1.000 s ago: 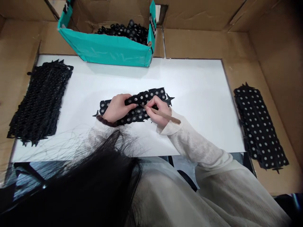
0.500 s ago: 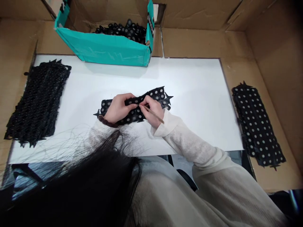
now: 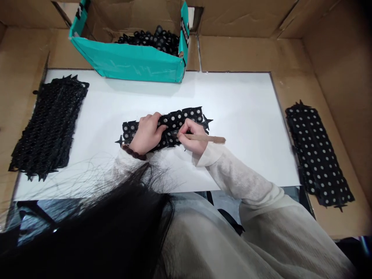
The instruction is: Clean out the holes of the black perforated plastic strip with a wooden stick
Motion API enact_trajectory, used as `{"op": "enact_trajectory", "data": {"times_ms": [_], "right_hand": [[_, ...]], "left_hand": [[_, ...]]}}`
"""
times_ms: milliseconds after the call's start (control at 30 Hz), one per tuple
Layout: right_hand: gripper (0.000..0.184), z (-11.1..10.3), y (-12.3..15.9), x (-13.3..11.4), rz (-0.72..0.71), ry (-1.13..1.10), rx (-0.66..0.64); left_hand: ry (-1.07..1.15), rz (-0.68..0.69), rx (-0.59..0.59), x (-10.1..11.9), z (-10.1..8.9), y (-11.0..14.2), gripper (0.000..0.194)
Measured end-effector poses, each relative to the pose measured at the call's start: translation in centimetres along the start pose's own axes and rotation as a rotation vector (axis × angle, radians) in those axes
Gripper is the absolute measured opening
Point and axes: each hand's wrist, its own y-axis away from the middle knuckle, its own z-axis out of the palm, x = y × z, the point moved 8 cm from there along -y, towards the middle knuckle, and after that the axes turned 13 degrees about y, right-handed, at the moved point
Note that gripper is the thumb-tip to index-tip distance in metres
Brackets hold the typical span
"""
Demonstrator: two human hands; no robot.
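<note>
A black strip set with pale round discs lies slightly tilted on the white board, a star-shaped piece at each end. My left hand grips its left half, thumb and fingers bent on top and covering part of the discs. Pinched in my right hand is a thin wooden-handled stick tool. The handle points out to the right, and the thin tip comes down on the strip near its middle. What the tip touches is too small to make out.
Behind the hands stands a teal cardboard box with many small black disc parts. A stack of black perforated strips lies at the left, strips with pale discs at the right. Cardboard walls border the white board.
My right hand has moved slightly right and down, and the stick tool has swung from slanting to nearly level. My left thumb has shifted up off the strip's middle, baring more discs.
</note>
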Motion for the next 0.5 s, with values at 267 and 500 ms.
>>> {"op": "enact_trajectory", "data": {"times_ms": [267, 500], "right_hand": [[0.015, -0.22, -0.23, -0.69, 0.022, 0.001, -0.017], [0.014, -0.18, -0.14, -0.87, -0.002, 0.065, -0.026]], "left_hand": [[0.088, -0.088, -0.207, -0.21, 0.05, -0.25, 0.040], [0.010, -0.153, -0.354, 0.18, 0.39, -0.19, 0.030]]}}
